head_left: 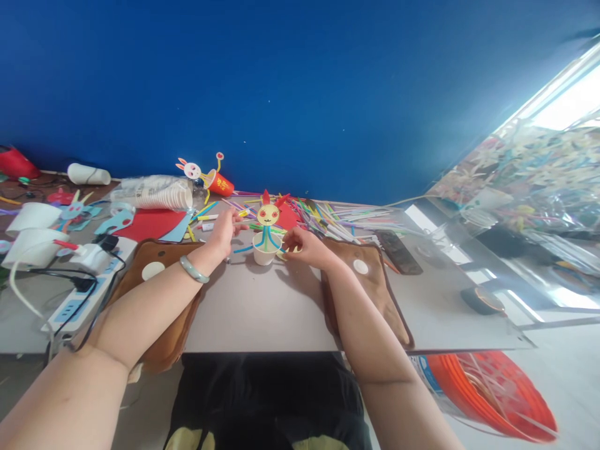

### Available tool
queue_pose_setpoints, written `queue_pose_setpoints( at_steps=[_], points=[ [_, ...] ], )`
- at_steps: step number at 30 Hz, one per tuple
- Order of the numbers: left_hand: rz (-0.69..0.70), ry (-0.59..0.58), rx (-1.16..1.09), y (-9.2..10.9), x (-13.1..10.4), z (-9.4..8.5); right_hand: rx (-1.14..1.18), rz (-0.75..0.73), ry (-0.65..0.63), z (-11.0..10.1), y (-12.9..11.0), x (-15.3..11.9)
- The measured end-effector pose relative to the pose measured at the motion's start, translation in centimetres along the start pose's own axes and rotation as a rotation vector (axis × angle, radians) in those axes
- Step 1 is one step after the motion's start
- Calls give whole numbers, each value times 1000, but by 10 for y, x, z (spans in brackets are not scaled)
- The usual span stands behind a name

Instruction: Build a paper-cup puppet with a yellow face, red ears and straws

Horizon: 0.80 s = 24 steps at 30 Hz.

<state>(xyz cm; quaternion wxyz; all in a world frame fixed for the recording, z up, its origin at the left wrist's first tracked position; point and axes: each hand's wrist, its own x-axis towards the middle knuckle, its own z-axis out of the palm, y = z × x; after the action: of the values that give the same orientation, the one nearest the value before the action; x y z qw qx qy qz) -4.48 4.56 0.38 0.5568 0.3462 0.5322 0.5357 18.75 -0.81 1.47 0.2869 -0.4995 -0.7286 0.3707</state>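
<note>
A white paper cup point(265, 255) stands upright on the table. Blue straws rise from it to a round yellow face point(268, 214) with red pointed ears, and a blue straw arm sticks out on each side. My right hand point(304, 247) is at the cup's right side, its thumb and fingers closed near the end of the right straw; what lies between the fingertips is too small to make out. Left of the figure, my left hand point(228, 231) is raised with its fingers apart, near the left straw arm, and holds nothing.
Loose coloured straws point(337, 215) lie along the blue wall. A rabbit figure in a red cup point(220, 184) and bagged cups point(157, 192) are at the back left. A power strip point(75, 303) is at left, a phone point(398, 252) at right, and an orange bucket point(506, 394) below.
</note>
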Motion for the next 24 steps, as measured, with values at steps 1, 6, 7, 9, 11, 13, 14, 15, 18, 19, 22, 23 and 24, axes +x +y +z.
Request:
queue_pose_setpoints(
  at_steps=[1, 6, 7, 9, 11, 13, 14, 15, 18, 19, 22, 23, 24],
  points=[
    [24, 5, 8, 0, 0, -1, -8, 7, -7, 0, 1, 0],
    [267, -292, 308, -5, -10, -2, -49, 11, -27, 0, 1, 1],
    [307, -357, 358, -7, -12, -2, -66, 7, -31, 0, 1, 2],
    [402, -427, 444, -11, -12, -2, -99, -3, -36, 0, -1, 2],
    [513, -431, 514, -15, -10, -2, -118, -6, -35, 0, -4, 1],
    [587, -442, 543, -18, -8, -2, -122, -12, -38, 1, -5, 1],
    [610, -451, 548, -19, -7, -2, -120, -17, -41, 1, -6, 1],
    [627, -453, 551, -19, -6, -2, -117, -24, -42, 2, -7, 0],
    [652, -443, 564, -21, -6, -1, -108, -33, -39, 3, -8, 0],
    [657, -444, 568, -21, -7, 0, -106, -33, -37, 4, -9, 0],
    [679, -464, 572, -21, -8, 0, -97, -36, -32, 5, -10, -1],
    [688, -470, 572, -22, -9, 0, -93, -40, -28, 6, -11, -1],
    [697, -475, 572, -22, -9, 0, -90, -44, -23, 6, -11, -1]
  ],
)
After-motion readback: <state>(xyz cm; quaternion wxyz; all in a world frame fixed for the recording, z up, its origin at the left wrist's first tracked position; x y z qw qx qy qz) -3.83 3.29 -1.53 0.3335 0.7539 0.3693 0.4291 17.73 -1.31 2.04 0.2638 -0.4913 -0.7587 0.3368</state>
